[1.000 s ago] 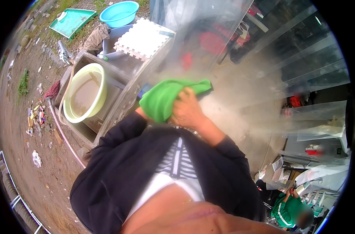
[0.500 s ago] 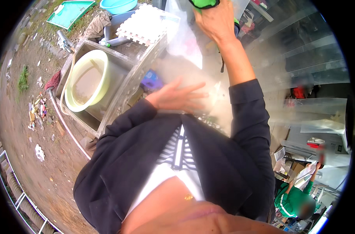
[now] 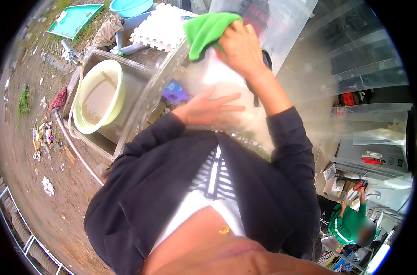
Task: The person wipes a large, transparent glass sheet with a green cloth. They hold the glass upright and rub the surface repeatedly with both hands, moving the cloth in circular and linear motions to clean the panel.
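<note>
A bright green cloth [image 3: 207,34] with a dark edge is gripped in the fingers of my right hand [image 3: 242,49], which is stretched out ahead at the upper middle. Around and beyond that hand hangs a translucent plastic sheet [image 3: 288,27], hazy and smudged. Whether the cloth presses on the sheet I cannot tell. Nearer my chest, my left hand [image 3: 213,110] has its fingers spread and holds nothing visible; it lies over the cloudy surface, and contact is unclear. Just left of it is a blue-purple container [image 3: 175,91].
To the left, a stone sink [image 3: 134,75] holds a pale yellow basin [image 3: 117,98] with murky water. A pink-headed mop [image 3: 59,98] leans there. White foam mats [image 3: 158,25] sit behind. More plastic strips [image 3: 364,55] hang right; a co-worker in green [image 3: 348,224] is at the lower right.
My right hand has come closer and slightly left with the green cloth, which now shows more fully. My left hand stays spread in nearly the same place.
</note>
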A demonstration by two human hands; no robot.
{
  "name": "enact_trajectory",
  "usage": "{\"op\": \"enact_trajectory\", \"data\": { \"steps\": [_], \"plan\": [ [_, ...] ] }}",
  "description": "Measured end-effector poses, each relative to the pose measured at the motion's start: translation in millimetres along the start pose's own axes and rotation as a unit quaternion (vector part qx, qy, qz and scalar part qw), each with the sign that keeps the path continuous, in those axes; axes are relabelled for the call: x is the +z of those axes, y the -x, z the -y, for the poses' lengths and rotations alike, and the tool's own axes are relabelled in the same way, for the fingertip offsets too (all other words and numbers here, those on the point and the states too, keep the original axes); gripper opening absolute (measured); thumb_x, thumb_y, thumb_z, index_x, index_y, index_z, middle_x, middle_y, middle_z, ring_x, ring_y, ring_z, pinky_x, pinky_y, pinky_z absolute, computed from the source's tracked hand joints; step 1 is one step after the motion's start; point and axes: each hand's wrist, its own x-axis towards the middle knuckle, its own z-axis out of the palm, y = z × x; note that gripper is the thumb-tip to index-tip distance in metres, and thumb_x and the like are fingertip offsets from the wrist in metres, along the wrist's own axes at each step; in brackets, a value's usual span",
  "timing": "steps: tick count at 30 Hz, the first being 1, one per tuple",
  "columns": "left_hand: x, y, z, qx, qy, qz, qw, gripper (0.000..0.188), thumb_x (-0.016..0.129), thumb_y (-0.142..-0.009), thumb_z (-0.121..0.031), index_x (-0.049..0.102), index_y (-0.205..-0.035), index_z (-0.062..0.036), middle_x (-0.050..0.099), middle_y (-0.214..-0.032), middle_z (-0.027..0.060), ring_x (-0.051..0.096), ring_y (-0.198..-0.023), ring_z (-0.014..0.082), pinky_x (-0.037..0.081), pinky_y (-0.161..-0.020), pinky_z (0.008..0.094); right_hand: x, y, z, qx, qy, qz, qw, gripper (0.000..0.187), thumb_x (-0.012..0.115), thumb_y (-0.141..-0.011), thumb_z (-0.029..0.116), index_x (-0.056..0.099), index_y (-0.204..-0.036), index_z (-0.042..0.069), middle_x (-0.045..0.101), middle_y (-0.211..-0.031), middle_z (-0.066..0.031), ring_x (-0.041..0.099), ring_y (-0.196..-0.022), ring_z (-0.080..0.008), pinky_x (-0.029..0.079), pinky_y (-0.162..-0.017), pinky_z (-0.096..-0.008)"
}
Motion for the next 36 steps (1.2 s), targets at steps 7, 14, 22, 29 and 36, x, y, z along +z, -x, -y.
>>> {"op": "enact_trajectory", "data": {
  "steps": [7,14,22,29,36],
  "plan": [
    [0,-8,2,0.01,0.013,-0.003,1.0,0.083,0.014,-0.086,-0.075,0.011,-0.151,-0.0236,0.016,-0.155,0.0115,0.021,-0.139,0.0408,0.014,-0.108,0.0592,-3,-21,-17,0.123,0.062,-0.063,0.988,0.034,0.064,-0.07,0.013,0.065,-0.104,0.012,0.06,-0.099,-0.0005,0.052,-0.092,-0.0266,0.042,-0.072,-0.0403],
    [-58,16,13,0.143,-0.292,-0.135,0.936,0.07,0.033,-0.087,-0.059,0.028,-0.144,-0.0175,0.029,-0.148,0.0128,0.029,-0.134,0.0381,0.023,-0.106,0.052,27,83,112,0.012,-0.173,0.026,0.984,0.016,0.06,-0.061,0.016,0.065,-0.073,0.008,0.062,-0.079,-0.0041,0.055,-0.079,-0.0246,0.043,-0.068,-0.0361],
    [-34,-5,8,-0.004,0.078,-0.09,0.993,0.081,0.025,-0.089,-0.071,0.022,-0.149,-0.0161,0.024,-0.152,0.0131,0.023,-0.137,0.0416,0.022,-0.107,0.0552,18,60,43,0.059,-0.026,0.015,0.998,0.009,0.062,-0.061,0.012,0.066,-0.067,0.007,0.06,-0.088,-0.0019,0.05,-0.097,-0.0209,0.037,-0.073,-0.0364],
    [-10,-5,4,0.036,0.026,-0.05,0.998,0.079,0.015,-0.089,-0.071,0.017,-0.15,-0.022,0.015,-0.156,0.0099,0.023,-0.138,0.0384,0.015,-0.109,0.0562,-20,10,-46,0.26,-0.01,-0.014,0.965,0.025,0.06,-0.072,0.013,0.065,-0.094,0.003,0.059,-0.105,-0.0129,0.05,-0.104,-0.0336,0.042,-0.077,-0.0464],
    [-39,14,2,0.116,-0.233,-0.138,0.956,0.076,0.026,-0.093,-0.062,0.017,-0.149,-0.0126,0.019,-0.154,0.012,0.026,-0.138,0.0347,0.021,-0.112,0.0522,59,134,94,0.114,-0.183,0.121,0.969,0.03,0.063,-0.071,0.016,0.064,-0.101,0.018,0.061,-0.099,-0.0121,0.056,-0.091,-0.0328,0.045,-0.076,-0.0419]
  ]
}}
